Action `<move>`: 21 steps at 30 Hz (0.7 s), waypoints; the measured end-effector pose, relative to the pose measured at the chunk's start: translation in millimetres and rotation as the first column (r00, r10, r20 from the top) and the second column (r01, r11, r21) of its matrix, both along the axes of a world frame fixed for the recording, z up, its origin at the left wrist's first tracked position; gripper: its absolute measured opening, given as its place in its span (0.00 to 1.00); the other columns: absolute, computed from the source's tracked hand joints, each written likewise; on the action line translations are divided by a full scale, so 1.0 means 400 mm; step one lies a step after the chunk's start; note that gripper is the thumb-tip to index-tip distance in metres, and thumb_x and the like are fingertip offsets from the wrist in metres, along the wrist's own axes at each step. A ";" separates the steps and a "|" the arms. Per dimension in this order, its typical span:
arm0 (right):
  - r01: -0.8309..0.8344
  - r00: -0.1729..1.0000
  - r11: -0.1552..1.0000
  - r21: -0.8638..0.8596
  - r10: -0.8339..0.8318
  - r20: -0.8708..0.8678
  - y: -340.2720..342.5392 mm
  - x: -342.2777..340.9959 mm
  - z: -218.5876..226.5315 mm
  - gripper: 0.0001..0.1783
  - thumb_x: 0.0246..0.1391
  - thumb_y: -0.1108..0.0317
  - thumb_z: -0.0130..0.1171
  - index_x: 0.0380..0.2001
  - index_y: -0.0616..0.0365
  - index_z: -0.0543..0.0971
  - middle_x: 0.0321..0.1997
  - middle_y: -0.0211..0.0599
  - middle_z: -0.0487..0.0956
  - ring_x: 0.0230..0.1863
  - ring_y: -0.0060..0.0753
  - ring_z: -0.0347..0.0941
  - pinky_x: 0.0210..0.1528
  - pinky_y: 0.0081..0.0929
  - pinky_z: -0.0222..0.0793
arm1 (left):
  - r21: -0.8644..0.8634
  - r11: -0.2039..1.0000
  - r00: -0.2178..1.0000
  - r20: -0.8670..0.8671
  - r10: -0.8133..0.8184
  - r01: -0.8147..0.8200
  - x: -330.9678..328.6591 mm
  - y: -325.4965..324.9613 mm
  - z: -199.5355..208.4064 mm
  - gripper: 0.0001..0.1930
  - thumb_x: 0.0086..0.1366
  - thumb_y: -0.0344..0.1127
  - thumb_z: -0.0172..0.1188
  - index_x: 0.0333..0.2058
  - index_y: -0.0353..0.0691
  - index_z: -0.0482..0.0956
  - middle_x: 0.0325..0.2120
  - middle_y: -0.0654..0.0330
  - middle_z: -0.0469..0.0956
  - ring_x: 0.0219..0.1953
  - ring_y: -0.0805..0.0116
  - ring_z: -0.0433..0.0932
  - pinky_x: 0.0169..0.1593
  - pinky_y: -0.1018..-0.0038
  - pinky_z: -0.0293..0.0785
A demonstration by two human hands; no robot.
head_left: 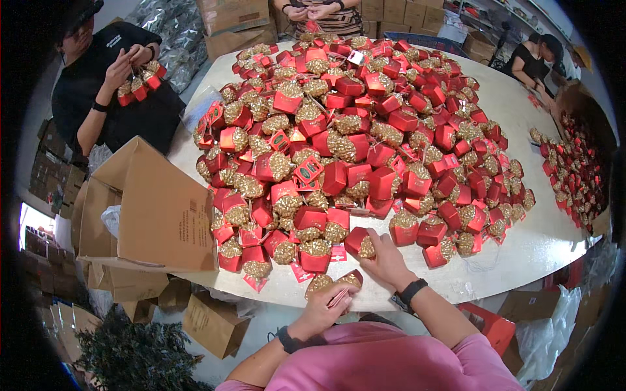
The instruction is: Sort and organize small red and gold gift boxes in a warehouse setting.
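Note:
Near the table's front edge, my left hand is closed around a few small flat red-and-white tags. Just beyond its fingers are two gold glittery ornament tops, partly hidden by the hand. My right hand, further in and to the right, grips a red ornament with a gold glitter top between thumb and fingers. A big heap of similar red-and-gold ornaments spreads ahead of both hands. Printed tags lie among them, some with thin strings.
An open cardboard box leans at the table's left edge. Co-workers stand around the pale table; one at the left holds several ornaments. A second pile is at the right. Green artificial branches and cartons lie below left.

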State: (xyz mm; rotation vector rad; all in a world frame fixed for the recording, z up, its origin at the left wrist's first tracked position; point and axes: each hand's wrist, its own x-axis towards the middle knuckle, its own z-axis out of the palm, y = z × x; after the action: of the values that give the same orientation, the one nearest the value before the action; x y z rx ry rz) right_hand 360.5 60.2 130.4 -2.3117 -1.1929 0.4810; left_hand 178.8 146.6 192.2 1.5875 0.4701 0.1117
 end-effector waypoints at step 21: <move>-0.013 0.356 1.000 0.024 0.027 -0.934 -0.083 0.028 0.184 0.29 0.54 0.46 0.45 0.36 0.65 0.75 0.21 0.28 0.71 0.22 0.16 0.60 0.25 0.17 0.58 | -0.609 0.779 0.986 -0.031 0.162 -0.147 0.076 0.041 0.010 0.21 0.55 0.33 0.57 0.46 0.33 0.65 0.40 0.60 0.72 0.39 0.73 0.72 0.44 0.76 0.70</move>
State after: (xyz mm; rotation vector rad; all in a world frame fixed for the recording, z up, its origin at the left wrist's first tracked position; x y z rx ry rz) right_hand 371.6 27.2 203.9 -1.4583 -0.5734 1.5451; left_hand 209.1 163.1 196.1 0.9034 0.5517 0.0898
